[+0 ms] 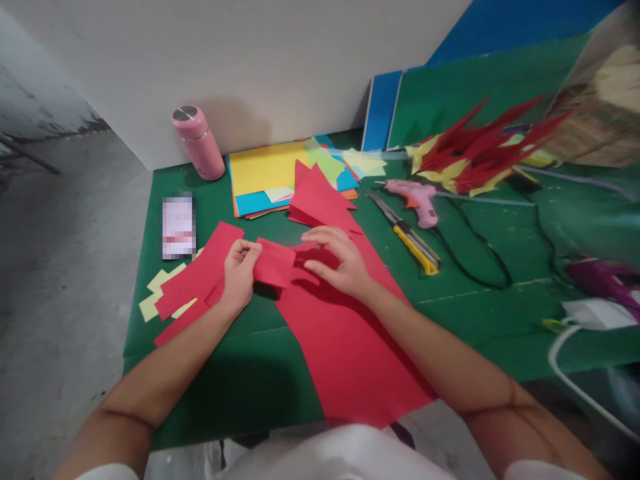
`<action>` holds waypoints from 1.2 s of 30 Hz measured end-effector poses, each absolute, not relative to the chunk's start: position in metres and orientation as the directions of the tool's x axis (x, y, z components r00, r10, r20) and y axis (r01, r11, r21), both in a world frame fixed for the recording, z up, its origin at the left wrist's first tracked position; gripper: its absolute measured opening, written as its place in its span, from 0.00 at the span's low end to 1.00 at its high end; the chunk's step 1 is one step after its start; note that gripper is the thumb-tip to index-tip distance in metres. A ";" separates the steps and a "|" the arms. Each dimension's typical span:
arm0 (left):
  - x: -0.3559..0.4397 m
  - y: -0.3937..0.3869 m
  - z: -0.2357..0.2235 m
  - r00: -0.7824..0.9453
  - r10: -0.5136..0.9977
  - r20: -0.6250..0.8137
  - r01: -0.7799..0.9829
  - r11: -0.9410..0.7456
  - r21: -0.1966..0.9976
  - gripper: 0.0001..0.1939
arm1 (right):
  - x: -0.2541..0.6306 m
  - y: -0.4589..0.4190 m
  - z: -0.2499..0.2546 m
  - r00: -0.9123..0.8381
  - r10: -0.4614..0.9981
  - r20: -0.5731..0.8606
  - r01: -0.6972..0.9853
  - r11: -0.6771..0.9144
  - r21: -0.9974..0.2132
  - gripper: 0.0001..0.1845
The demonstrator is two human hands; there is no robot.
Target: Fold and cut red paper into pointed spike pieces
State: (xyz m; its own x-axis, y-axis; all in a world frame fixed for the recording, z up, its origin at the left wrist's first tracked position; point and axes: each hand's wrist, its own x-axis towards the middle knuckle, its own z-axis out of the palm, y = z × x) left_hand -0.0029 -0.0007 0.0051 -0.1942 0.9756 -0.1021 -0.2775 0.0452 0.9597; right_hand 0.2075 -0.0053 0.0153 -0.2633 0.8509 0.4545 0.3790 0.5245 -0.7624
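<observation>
My left hand (241, 270) pinches the left edge of a small piece of red paper (274, 262), held up over the table. At that piece's right side my right hand (340, 260) hovers with fingers and thumb apart, holding nothing. Beneath the right hand a long red paper sheet (360, 347) reaches to the table's front edge. Cut red paper pieces (320, 197) with pointed ends lie at its far end. More red strips (200, 273) are beside my left hand, on top of pale yellow paper pieces (150, 307).
A pink bottle (200, 143), a phone (179, 227) and stacked coloured paper (270, 167) stand or lie on the green table (225, 373). Rightward are a yellow utility knife (415, 247), a pink glue gun (415, 200) with black cord, and a red-yellow paper flame (480, 150).
</observation>
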 end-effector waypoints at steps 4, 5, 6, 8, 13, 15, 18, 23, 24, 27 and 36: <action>-0.001 -0.003 0.005 -0.154 0.982 -0.108 -0.223 0.072 0.972 0.20 | 0.202 -0.007 0.012 -0.512 0.685 0.519 0.360 0.719 -0.594 0.21; -0.001 -0.004 0.005 -0.147 0.983 -0.114 -0.217 0.080 0.973 0.21 | 0.201 -0.008 0.011 -0.538 0.666 0.517 0.347 0.734 -0.584 0.20; -0.001 -0.004 0.005 -0.140 0.983 -0.120 -0.213 0.089 0.973 0.21 | 0.200 -0.008 0.011 -0.553 0.658 0.512 0.338 0.738 -0.584 0.18; -0.001 -0.004 0.006 -0.132 0.983 -0.128 -0.207 0.099 0.973 0.23 | 0.199 -0.008 0.010 -0.558 0.659 0.504 0.328 0.733 -0.596 0.17; -0.002 -0.005 0.006 -0.105 0.980 -0.171 -0.177 0.150 0.973 0.28 | 0.200 -0.006 0.008 -0.516 0.641 0.568 0.295 0.756 -0.585 0.10; -0.002 -0.006 0.006 -0.097 0.978 -0.183 -0.146 0.168 0.975 0.28 | 0.199 -0.006 0.008 -0.491 0.631 0.601 0.300 0.770 -0.563 0.08; -0.003 -0.007 0.008 -0.078 0.980 -0.183 -0.096 0.176 0.980 0.28 | 0.199 -0.006 0.008 -0.454 0.625 0.635 0.304 0.779 -0.549 0.06; -0.001 -0.009 0.012 0.006 0.987 -0.161 -0.051 0.161 0.986 0.25 | 0.198 -0.007 0.013 -0.439 0.641 0.629 0.298 0.765 -0.572 0.06; -0.001 -0.009 0.011 0.020 0.987 -0.158 -0.061 0.159 0.985 0.25 | 0.199 -0.007 0.014 -0.438 0.642 0.629 0.307 0.765 -0.566 0.06; -0.001 -0.008 0.010 0.042 0.988 -0.149 -0.111 0.153 0.982 0.25 | 0.200 -0.007 0.013 -0.457 0.641 0.617 0.336 0.767 -0.547 0.10; -0.008 -0.008 0.003 0.139 0.985 -0.106 -0.061 0.115 0.991 0.27 | 0.203 -0.007 0.000 -0.611 0.701 0.369 0.353 0.658 -0.665 0.33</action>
